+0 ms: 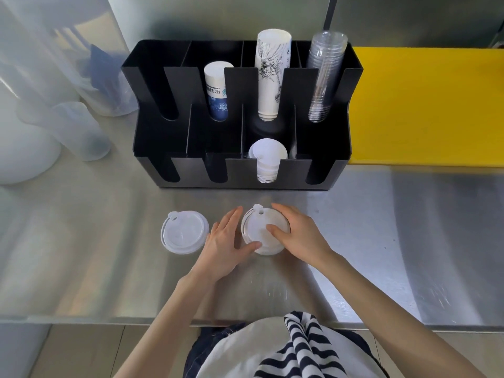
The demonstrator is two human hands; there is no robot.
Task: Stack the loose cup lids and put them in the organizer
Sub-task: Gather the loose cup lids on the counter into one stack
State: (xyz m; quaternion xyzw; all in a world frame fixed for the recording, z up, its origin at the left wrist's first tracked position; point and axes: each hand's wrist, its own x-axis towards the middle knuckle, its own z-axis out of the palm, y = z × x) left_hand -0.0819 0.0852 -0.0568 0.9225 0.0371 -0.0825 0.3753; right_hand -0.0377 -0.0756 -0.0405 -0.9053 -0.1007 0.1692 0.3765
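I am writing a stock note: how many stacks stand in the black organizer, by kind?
Paper cup stacks: 2
Clear cup stacks: 1
Lid stacks: 1
Total in the organizer: 4

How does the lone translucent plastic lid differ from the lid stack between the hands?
The lone translucent plastic lid lies untouched; the lid stack is touched by the left hand and right hand. The lone lid is single; the stack looks several lids thick. Both are round, tabs facing the black organizer.
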